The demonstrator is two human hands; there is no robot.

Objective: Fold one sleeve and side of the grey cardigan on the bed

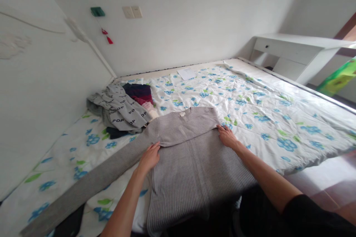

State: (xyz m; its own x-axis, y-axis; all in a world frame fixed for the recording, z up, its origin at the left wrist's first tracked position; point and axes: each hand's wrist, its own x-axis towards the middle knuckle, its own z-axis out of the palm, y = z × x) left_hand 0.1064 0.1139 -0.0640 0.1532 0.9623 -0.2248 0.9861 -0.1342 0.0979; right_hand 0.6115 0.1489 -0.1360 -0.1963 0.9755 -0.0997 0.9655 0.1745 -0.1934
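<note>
Grey ribbed knit sweater (194, 170) lies flat on blue-flowered quilt (258, 118), one sleeve (91, 170) stretched toward lower left. Left hand (148, 157) and right hand (228, 136) open, flat on sweater, not gripping. Clothes pile (119, 107) just beside collar, paper sheet (186, 73) farther up quilt, white desk (294, 52) past bed.

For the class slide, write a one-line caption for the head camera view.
Left hand and right hand rest on a grey ribbed sweater on a floral quilt.

Head-worn view, facing forward and down, seemingly close
</note>
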